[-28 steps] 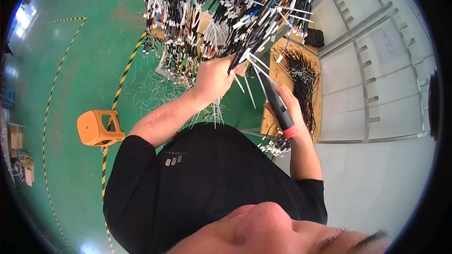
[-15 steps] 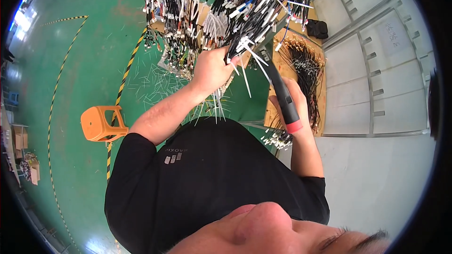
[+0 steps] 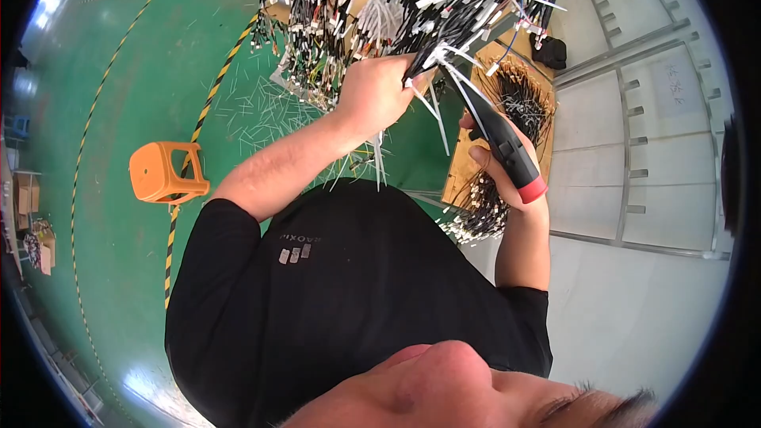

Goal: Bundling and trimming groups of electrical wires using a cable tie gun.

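Note:
My left hand (image 3: 372, 97) is closed around a bundle of black wires (image 3: 420, 63), near their ends. White cable ties (image 3: 437, 121) circle this bundle, and their long tails stick out past my fingers. In my right hand (image 3: 507, 178) is a black hand tool (image 3: 497, 135) with a red end cap, my fingers wrapped round its body. The tool's narrow front end reaches up to the ties beside the bundle; whether it touches them I cannot tell.
A thick mass of wire harnesses (image 3: 317, 24) with white connectors hangs ahead. More black wires lie on a wooden board (image 3: 464, 170) at the right. Cut tie ends (image 3: 258, 115) litter the green floor. An orange stool (image 3: 162, 173) stands left, near yellow-black tape (image 3: 212, 95).
The tool in my right hand has turned, and my thumb now shows along its side. My left hand keeps its hold on the wires. The whole view has shifted a little.

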Tool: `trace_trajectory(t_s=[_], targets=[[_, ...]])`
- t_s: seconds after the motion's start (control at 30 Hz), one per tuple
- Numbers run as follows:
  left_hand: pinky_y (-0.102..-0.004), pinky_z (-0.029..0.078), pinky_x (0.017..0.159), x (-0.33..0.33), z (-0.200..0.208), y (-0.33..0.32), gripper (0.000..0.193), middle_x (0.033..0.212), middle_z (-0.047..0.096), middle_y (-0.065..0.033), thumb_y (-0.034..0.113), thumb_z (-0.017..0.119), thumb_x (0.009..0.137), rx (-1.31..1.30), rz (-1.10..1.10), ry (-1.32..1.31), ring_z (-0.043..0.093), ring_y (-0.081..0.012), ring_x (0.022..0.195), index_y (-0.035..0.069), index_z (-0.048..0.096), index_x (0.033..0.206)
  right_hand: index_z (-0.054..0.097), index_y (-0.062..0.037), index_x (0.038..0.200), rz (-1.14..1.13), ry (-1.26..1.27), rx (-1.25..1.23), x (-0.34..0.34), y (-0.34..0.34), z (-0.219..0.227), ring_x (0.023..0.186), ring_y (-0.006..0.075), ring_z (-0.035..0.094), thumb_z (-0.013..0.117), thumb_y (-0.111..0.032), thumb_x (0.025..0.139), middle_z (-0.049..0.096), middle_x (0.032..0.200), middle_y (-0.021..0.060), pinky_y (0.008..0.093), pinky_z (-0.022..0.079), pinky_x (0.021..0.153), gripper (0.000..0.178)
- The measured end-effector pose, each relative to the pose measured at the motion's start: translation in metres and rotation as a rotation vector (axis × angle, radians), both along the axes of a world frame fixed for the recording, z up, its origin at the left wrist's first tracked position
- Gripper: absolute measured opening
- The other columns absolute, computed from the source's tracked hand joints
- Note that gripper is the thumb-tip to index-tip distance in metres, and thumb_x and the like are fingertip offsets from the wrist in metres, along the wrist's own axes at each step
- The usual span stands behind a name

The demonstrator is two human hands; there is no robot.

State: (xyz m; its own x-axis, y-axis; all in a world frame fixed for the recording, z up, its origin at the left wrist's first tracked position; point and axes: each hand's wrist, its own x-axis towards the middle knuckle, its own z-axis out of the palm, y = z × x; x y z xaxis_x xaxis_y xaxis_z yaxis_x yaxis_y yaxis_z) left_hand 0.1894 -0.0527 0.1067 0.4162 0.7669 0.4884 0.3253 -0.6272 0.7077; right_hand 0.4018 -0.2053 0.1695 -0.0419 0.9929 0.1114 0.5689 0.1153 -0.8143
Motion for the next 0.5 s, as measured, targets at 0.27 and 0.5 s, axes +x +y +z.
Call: trace_trajectory(t_s=[0.27,0.5], targets=[[-0.0399,0.061,0.080,-0.003,-0.020,0.012,0.051,0.124,0.075,-0.0128,0.006,0.074,0.079,0.400,0.035,-0.023,0.076,-0.0311,0.091,0.001,0.067,0.129,0.069,-0.0026,0.100,-0.190,-0.162,-0.100,0.005,0.005,-0.014,0.074,0.0227,0.068,0.083,-0.015,0.088,0.068,0.081,0.0110,0.0361,0.054,0.073,0.022],[-0.0478,0.052,0.062,-0.012,-0.008,0.015,0.013,0.076,0.069,-0.0175,0.014,0.072,0.092,-0.033,-0.029,-0.006,0.068,-0.0378,0.068,0.009,0.075,0.103,0.065,-0.0020,0.126,-0.082,-0.346,0.340,0.002,0.004,-0.042,0.105,0.0349,0.068,0.081,-0.007,0.085,0.069,0.113,0.0161,0.0391,0.054,0.093,0.045]])
